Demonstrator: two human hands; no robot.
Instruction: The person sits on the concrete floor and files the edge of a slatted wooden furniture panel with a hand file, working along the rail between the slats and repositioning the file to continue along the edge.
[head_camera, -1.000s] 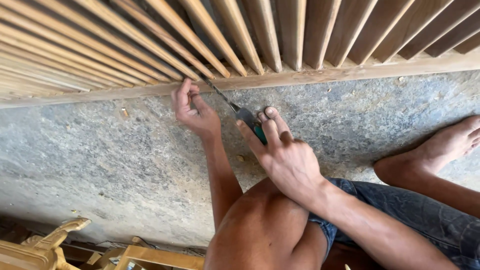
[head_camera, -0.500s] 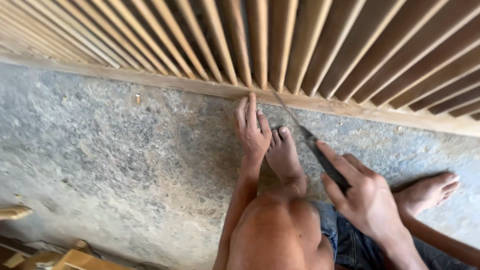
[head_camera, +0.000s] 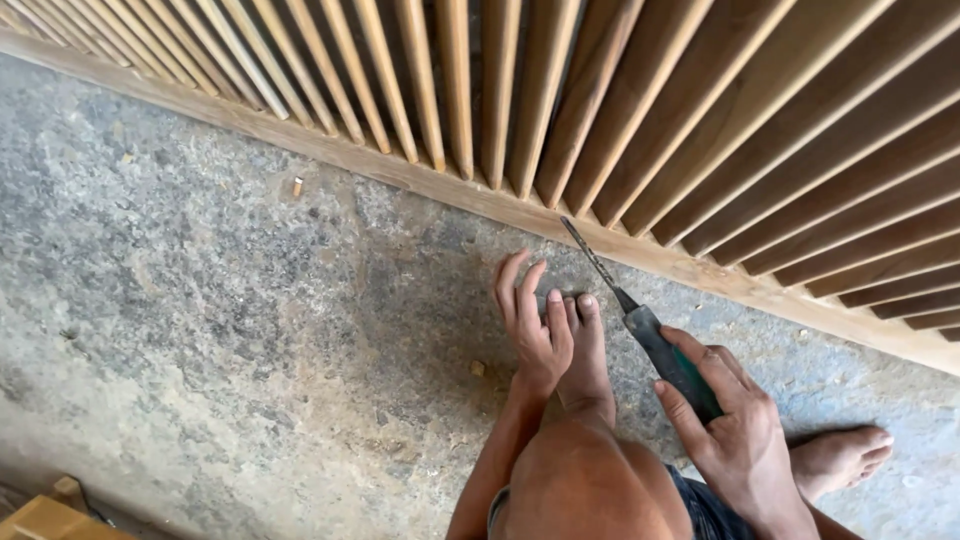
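The right hand (head_camera: 735, 430) wraps the screwdriver (head_camera: 640, 320), hiding most of its green handle; the tip against the wooden slatted panel (head_camera: 620, 130) is too fine to make out. The panel runs off the top and both sides. A small peg (head_camera: 297, 187) on the floor is too tiny to identify.

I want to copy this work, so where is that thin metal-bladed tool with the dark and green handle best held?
By the thick dark and green handle, from its right side, as the right hand does; the thin blade points up-left toward the wooden rail.
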